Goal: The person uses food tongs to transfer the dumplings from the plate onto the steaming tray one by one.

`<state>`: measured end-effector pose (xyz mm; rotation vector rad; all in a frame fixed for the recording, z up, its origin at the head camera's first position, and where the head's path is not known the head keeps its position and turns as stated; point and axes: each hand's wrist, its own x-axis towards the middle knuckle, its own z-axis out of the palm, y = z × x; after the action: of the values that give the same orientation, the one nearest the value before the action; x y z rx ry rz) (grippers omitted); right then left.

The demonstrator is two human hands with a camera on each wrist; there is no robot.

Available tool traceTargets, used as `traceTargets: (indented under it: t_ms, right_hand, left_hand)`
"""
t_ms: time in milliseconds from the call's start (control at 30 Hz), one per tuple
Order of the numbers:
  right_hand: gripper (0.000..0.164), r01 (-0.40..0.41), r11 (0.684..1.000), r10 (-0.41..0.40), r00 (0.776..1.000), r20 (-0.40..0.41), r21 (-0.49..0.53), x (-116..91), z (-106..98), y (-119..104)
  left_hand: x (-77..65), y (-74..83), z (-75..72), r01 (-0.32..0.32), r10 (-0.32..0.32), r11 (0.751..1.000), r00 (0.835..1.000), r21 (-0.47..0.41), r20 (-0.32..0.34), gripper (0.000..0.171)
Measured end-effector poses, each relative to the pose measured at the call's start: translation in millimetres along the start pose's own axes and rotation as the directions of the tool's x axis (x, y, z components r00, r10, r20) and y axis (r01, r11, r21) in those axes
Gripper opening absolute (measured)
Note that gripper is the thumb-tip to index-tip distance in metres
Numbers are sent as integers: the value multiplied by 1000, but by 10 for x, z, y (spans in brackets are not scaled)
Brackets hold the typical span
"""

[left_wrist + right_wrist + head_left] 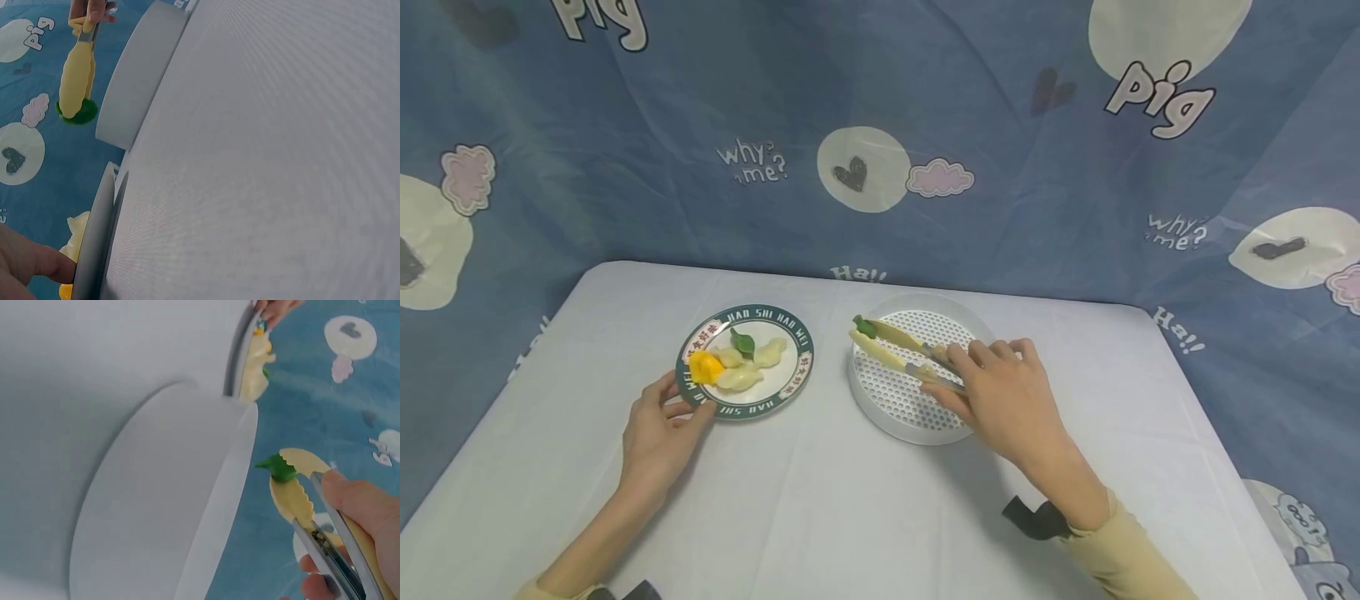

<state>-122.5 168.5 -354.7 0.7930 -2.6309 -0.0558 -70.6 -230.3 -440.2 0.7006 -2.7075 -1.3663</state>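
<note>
My right hand [1007, 396] grips a pair of tongs [898, 346] with pale yellow scalloped tips and metal arms. Between the tips is a small green piece [278, 467] with a pointed end, held above the far left side of a round white steamer tray [891, 423] with a perforated bottom. To the left, my left hand [662, 437] pinches the near-left rim of a round plate [805, 354] with a green lettered border. On the plate lie several pale dumpling-shaped pieces [739, 379], a yellow one [704, 367] and a dark green one [742, 342].
A white cloth covers the table [820, 517]. Behind its far edge hangs a blue printed curtain [700, 217]. The plate and the tray stand a short gap apart. Dark straps [1037, 518] are on both wrists.
</note>
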Motion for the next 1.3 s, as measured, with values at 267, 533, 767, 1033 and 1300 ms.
traceTargets:
  t_ms: [267,533,767,1033,1300]
  right_hand:
    - [55,-24,1000,24,1000,-12,-17,-64,-19,100]
    - [55,-22,1000,22,1000,-12,-14,-68,-4,80]
    - [55,-31,999,31,999,10,-22,-69,-8,70]
    - [66,-42,999,43,999,12,-24,-73,-10,65]
    - [84,-46,999,47,998,48,-19,-61,23,-7]
  left_hand:
    - [-9,-3,-10,7,-7,1000,1000,-3,-1,82]
    - [4,-26,-3,2,-2,1000,1000,-7,1,82]
    - [7,-20,6,-11,11,1000,1000,-5,-4,82]
    - [5,-13,8,-11,11,1000,1000,-1,-5,81]
    - [-1,-5,10,-5,5,1000,1000,0,-4,82]
